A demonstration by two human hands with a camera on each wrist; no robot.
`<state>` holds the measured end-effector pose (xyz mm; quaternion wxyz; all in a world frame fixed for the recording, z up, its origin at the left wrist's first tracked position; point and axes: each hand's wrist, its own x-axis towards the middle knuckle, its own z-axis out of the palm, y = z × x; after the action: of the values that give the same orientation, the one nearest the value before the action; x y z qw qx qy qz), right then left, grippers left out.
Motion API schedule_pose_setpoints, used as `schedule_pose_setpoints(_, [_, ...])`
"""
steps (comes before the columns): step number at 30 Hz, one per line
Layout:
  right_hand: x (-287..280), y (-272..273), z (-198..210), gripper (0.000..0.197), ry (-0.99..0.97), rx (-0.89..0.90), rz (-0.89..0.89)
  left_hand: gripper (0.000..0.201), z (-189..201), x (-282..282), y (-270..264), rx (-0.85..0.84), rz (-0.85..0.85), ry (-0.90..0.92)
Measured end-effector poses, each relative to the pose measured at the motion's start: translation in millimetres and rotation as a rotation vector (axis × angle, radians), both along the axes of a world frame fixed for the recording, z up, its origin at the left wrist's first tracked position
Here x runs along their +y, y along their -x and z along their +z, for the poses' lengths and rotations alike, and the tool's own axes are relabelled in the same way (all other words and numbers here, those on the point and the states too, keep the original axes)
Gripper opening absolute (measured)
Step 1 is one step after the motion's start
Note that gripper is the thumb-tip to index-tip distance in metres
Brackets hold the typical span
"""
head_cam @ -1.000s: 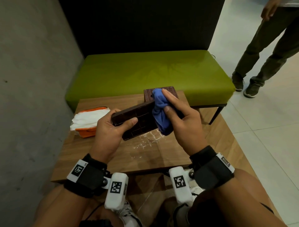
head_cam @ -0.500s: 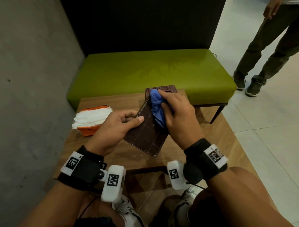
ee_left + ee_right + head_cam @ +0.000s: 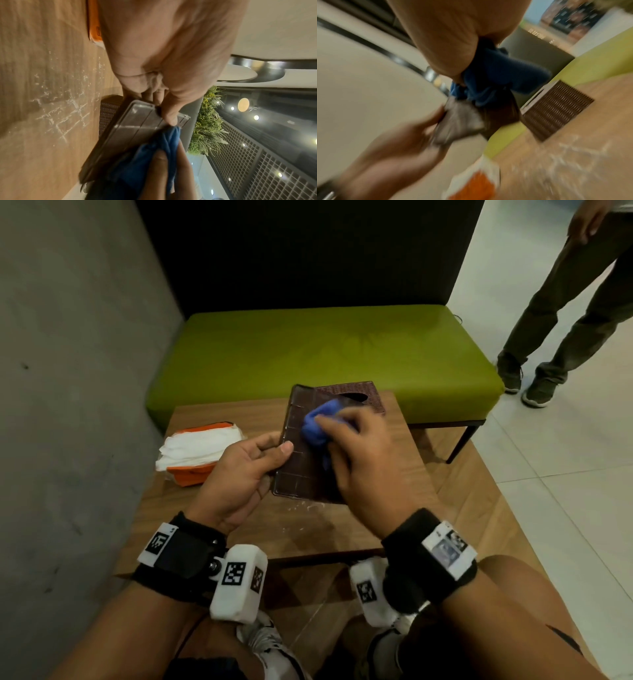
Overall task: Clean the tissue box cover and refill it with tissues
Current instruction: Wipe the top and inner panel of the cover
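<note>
**Wiping the base panel**

Flat dark-brown ribbed plastic base panel point(image 3: 301, 453) gripped at its edge by left hand point(image 3: 239, 474), tilted just in front of brown woven tissue box cover point(image 3: 359, 397). Crumpled blue cloth point(image 3: 318, 422) bunched in right hand point(image 3: 363, 463), pressed against panel. Cleaning step judged unfinished; next, probably the cover itself.

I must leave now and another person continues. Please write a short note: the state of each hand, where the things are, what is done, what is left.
Left hand: grips the left edge of the brown base panel, held above the table.
Right hand: holds the blue cloth and presses it on the panel's ribbed face.
Woven tissue box cover: on the table's far side, behind the panel.
Tissue pack: on the table, left, not yet loaded.
Done: panel is off and being wiped.
Left: finish wiping, insert tissues, close. White residue lies on the table.
</note>
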<state>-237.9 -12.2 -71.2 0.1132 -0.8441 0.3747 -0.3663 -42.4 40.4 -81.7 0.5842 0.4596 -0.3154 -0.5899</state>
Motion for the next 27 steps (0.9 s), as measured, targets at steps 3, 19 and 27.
schedule_pose_setpoints(3, [28.3, 2.0, -14.3, 0.037, -0.009, 0.184, 0.182, 0.043, 1.0, -5.3, -7.9, 0.046, 0.083, 0.014])
schedule_pose_setpoints(19, [12.3, 8.3, -20.6, 0.034, -0.087, 0.039, 0.093, 0.042, -1.5, 8.2, -17.3, 0.044, 0.047, -0.023])
schedule_pose_setpoints(27, [20.4, -25.2, -5.5, 0.032, -0.106, -0.097, 0.025, 0.04, -4.6, 5.0, -4.2, 0.015, 0.008, -0.012])
